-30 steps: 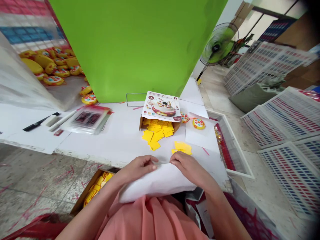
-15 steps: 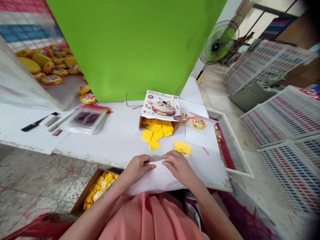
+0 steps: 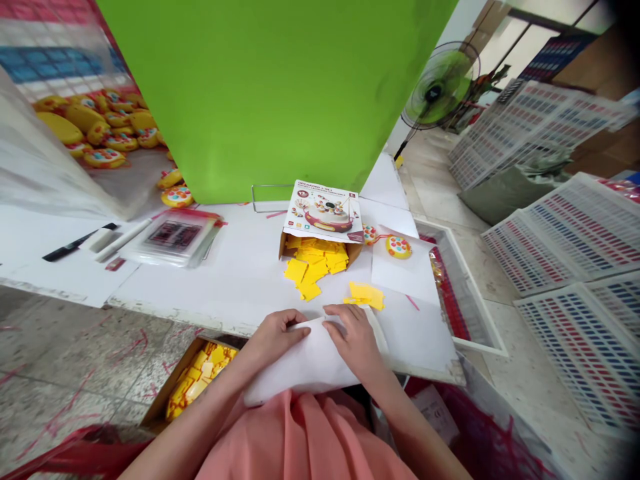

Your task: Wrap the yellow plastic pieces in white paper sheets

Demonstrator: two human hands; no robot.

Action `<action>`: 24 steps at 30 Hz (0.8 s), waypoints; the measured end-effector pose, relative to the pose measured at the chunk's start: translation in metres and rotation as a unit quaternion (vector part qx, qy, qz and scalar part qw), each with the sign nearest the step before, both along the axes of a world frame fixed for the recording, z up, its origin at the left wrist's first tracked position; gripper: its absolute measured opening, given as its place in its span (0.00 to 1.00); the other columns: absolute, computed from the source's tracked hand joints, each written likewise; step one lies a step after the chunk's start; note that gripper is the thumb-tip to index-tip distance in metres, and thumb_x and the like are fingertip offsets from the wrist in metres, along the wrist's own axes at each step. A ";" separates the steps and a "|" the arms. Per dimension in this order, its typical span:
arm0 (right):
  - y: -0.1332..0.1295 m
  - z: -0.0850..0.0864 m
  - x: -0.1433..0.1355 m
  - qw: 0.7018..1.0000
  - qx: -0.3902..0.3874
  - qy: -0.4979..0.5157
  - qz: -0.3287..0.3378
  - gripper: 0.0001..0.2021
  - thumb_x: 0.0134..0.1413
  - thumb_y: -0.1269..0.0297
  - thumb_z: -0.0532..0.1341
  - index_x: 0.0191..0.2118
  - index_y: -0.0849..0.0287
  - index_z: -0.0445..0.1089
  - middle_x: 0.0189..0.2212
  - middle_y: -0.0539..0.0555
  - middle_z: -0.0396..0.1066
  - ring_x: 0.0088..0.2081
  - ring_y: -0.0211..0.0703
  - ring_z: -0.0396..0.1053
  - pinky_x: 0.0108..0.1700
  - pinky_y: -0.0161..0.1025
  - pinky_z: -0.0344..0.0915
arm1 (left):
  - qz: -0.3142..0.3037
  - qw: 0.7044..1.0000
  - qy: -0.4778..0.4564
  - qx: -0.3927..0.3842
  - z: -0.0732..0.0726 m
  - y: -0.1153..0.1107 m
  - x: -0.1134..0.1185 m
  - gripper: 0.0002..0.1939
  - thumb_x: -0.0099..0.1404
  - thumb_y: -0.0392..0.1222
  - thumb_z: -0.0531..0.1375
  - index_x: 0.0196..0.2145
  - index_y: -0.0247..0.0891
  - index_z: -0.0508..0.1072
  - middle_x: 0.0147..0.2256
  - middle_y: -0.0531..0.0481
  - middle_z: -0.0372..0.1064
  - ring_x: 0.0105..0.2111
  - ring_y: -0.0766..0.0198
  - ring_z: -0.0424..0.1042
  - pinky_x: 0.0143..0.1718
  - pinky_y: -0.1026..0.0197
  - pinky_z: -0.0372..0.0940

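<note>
A white sheet (image 3: 307, 363), which looks like paper, lies across my lap and the table's front edge. My left hand (image 3: 280, 337) pinches its upper edge between thumb and fingers. On the right part of the same sheet rests my right hand (image 3: 355, 333), its thumb spread away from the fingers. Just beyond the right hand are loose yellow pieces (image 3: 367, 295). Farther back, a printed box (image 3: 324, 212) lies on its side with flat yellow pieces (image 3: 315, 263) spilling from its open end.
A yellow toy (image 3: 399, 247) with coloured dots lies at the right. Clear plastic bags (image 3: 173, 240) and a black knife (image 3: 75, 243) lie at the left. A green panel (image 3: 280, 100) stands behind. Below the table is a carton (image 3: 150, 410) of yellow pieces; a white-rimmed crate (image 3: 483, 313) stands right.
My right hand has opened its thumb away from the fingers. The sheet has tilted and shifted, showing more of its right end. My left hand stays nearly in place.
</note>
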State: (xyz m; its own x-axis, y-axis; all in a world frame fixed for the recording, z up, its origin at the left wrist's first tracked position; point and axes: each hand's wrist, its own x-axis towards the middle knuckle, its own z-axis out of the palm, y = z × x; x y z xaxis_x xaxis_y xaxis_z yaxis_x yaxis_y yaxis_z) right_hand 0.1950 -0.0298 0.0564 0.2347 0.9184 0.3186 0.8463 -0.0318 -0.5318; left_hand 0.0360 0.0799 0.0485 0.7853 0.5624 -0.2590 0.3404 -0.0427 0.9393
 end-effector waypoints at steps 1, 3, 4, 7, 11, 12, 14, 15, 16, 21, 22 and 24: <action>0.000 -0.001 0.001 1.000 -0.003 -0.005 -0.007 0.13 0.53 0.71 0.59 0.45 0.57 0.65 0.39 0.53 0.69 0.43 0.46 0.62 0.47 0.45 0.58 | 0.001 1.000 -0.001 0.000 0.000 0.000 0.000 0.10 0.57 0.44 0.56 0.32 0.35 0.71 0.28 0.53 0.68 0.28 0.65 0.64 0.27 0.67 0.57; 0.001 -0.001 0.001 1.000 -0.010 -0.021 -0.015 0.12 0.52 0.70 0.60 0.44 0.55 0.67 0.40 0.53 0.69 0.44 0.47 0.62 0.48 0.47 0.57 | 0.001 1.000 -0.005 -0.003 0.001 0.001 -0.001 0.10 0.57 0.44 0.56 0.32 0.35 0.71 0.29 0.53 0.68 0.29 0.65 0.64 0.28 0.67 0.57; 0.002 -0.001 0.001 0.999 -0.012 -0.026 -0.017 0.10 0.52 0.70 0.60 0.42 0.55 0.68 0.40 0.53 0.68 0.44 0.47 0.62 0.48 0.47 0.56 | 0.002 1.000 -0.006 -0.004 0.001 0.001 -0.001 0.10 0.57 0.44 0.56 0.32 0.35 0.71 0.29 0.53 0.68 0.29 0.65 0.64 0.28 0.67 0.57; 0.003 -0.002 -0.001 1.000 -0.008 -0.013 -0.013 0.05 0.52 0.70 0.60 0.35 0.55 0.69 0.38 0.52 0.68 0.43 0.46 0.62 0.47 0.46 0.56 | 0.005 1.000 -0.005 0.004 0.002 0.001 -0.001 0.10 0.57 0.44 0.56 0.32 0.35 0.71 0.28 0.53 0.67 0.29 0.65 0.64 0.28 0.67 0.57; 0.005 -0.003 -0.005 0.999 -0.010 0.035 -0.011 0.04 0.51 0.71 0.60 0.34 0.56 0.67 0.37 0.52 0.68 0.42 0.45 0.62 0.47 0.45 0.57 | 0.000 1.000 0.003 0.021 0.001 0.002 0.000 0.10 0.57 0.44 0.56 0.32 0.35 0.71 0.29 0.52 0.68 0.29 0.64 0.64 0.28 0.67 0.57; 0.005 -0.003 -0.005 0.999 -0.013 0.044 -0.011 0.04 0.51 0.72 0.60 0.34 0.56 0.66 0.36 0.52 0.68 0.42 0.45 0.62 0.46 0.45 0.57 | -0.001 1.000 0.004 0.022 0.001 0.002 0.000 0.10 0.57 0.44 0.55 0.32 0.35 0.71 0.29 0.52 0.68 0.29 0.64 0.64 0.28 0.66 0.57; 0.006 -0.002 -0.006 0.998 -0.020 0.057 -0.011 0.04 0.51 0.72 0.59 0.32 0.56 0.66 0.35 0.52 0.68 0.41 0.44 0.62 0.46 0.44 0.57 | -0.003 1.000 0.008 0.024 0.002 0.002 0.001 0.10 0.56 0.44 0.55 0.32 0.35 0.71 0.28 0.52 0.68 0.29 0.64 0.65 0.29 0.66 0.57; 0.006 -0.002 -0.006 0.998 -0.022 0.064 -0.011 0.04 0.52 0.73 0.58 0.32 0.57 0.65 0.34 0.52 0.68 0.40 0.44 0.62 0.45 0.44 0.58 | -0.004 1.000 0.011 0.025 0.002 0.002 0.001 0.10 0.56 0.44 0.55 0.32 0.35 0.71 0.28 0.52 0.68 0.29 0.64 0.65 0.29 0.66 0.57; 0.007 -0.002 -0.006 0.997 -0.024 0.073 -0.010 0.04 0.52 0.73 0.58 0.32 0.57 0.65 0.34 0.52 0.68 0.39 0.44 0.62 0.44 0.43 0.58 | -0.006 1.000 0.014 0.026 0.002 0.002 0.001 0.10 0.56 0.43 0.55 0.31 0.35 0.71 0.28 0.53 0.68 0.29 0.64 0.65 0.29 0.66 0.57; 0.015 -0.006 0.000 0.995 -0.020 0.091 -0.022 0.03 0.54 0.71 0.55 0.34 0.56 0.64 0.33 0.52 0.68 0.38 0.43 0.64 0.42 0.42 0.60 | -0.016 0.999 0.035 0.038 0.000 0.003 -0.001 0.09 0.55 0.42 0.55 0.32 0.36 0.72 0.29 0.52 0.70 0.30 0.63 0.66 0.30 0.66 0.57; 0.019 -0.007 0.002 0.996 -0.015 0.083 -0.029 0.03 0.54 0.71 0.55 0.34 0.56 0.64 0.33 0.52 0.69 0.39 0.44 0.64 0.42 0.42 0.60 | -0.016 0.998 0.042 0.040 -0.001 0.003 -0.002 0.09 0.55 0.42 0.55 0.32 0.36 0.72 0.30 0.52 0.70 0.31 0.63 0.66 0.31 0.65 0.57; 0.028 -0.010 0.004 0.997 -0.005 0.067 -0.039 0.04 0.55 0.70 0.54 0.36 0.57 0.64 0.35 0.53 0.69 0.40 0.45 0.64 0.44 0.44 0.59 | -0.016 0.998 0.049 0.045 -0.002 0.002 -0.005 0.09 0.54 0.42 0.56 0.32 0.36 0.72 0.30 0.52 0.71 0.32 0.62 0.67 0.32 0.65 0.58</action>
